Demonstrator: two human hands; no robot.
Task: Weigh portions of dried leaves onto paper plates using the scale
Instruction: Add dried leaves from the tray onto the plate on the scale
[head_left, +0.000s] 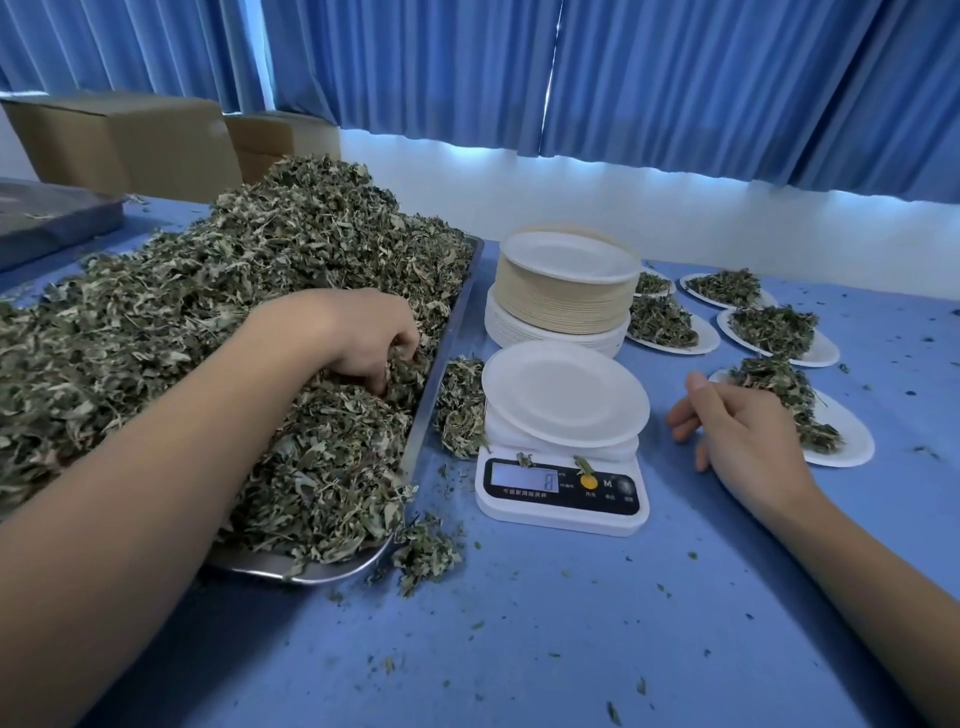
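The left hand (358, 332) reaches into the heap of dried leaves (234, 270), its fingers curled downward and closing on a clump, with the fingertips buried so that the size of the handful cannot be judged. The heap fills a metal tray (439, 358), and the hand works near the tray's right rim. The right hand (737, 431) holds nothing; it rests on the blue tablecloth (545, 623) with its fingers loose and slightly spread, touching or just beside the rim of a filled plate (852, 441). Between the two hands stands the scale (561, 493) with an empty paper plate (566, 395) on it. Its display is lit but the digit is hard to read. A spilled clump (460, 405) lies between the tray and the scale. Behind the scale is a stack of plates (561, 296), partly hiding further filled plates.
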